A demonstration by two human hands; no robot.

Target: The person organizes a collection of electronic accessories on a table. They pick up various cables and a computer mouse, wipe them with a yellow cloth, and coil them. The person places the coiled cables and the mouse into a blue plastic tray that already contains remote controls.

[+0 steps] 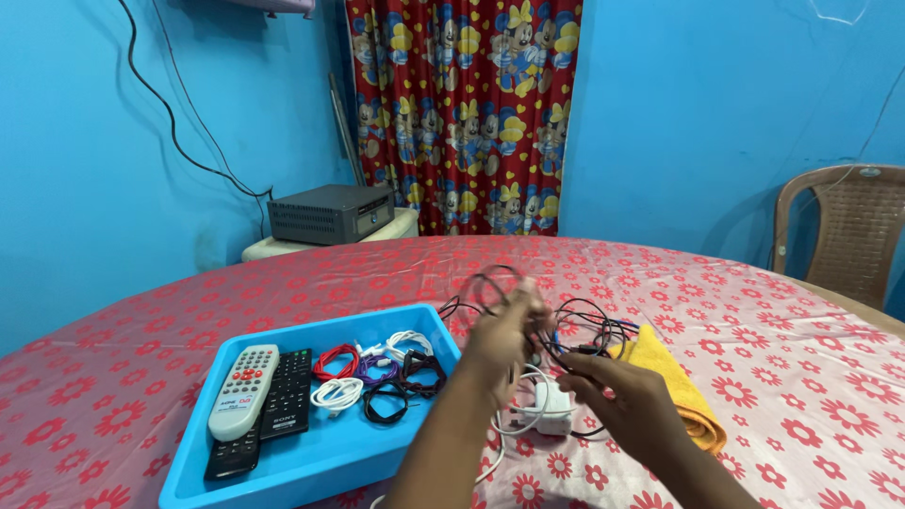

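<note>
- I had my left hand (504, 330) raised above the table (773, 320), fingers closed around a bunch of thin black cable (490, 283) whose loops stood up over the knuckles; the hand was blurred, so I could not tell how many strands it gripped.
- My right hand (627, 396) sat lower and nearer to me, fingers curled and pinching the same black cable where it ran down from the left hand.
- The rest of that tangle (589, 330) lay on the table just beyond and between both hands, sprawling mostly left to right; the right hand was the nearer one to it.
- A white charger (551, 405) with its white lead lay on the table directly beneath my hands, touching neither as far as I could see.
- A folded yellow cloth (679, 386) lay just right of the tangle, its long side running away from me.
- To the left stood one blue tray (283, 471); in it I counted three remotes (259, 396), one light grey and two black, beside a cluster of coiled cables (377, 372) in red, white, purple and black, roughly five coils.
- One brown chair (844, 236) stood at the far right, and one dark box (330, 212) sat behind the table.
</note>
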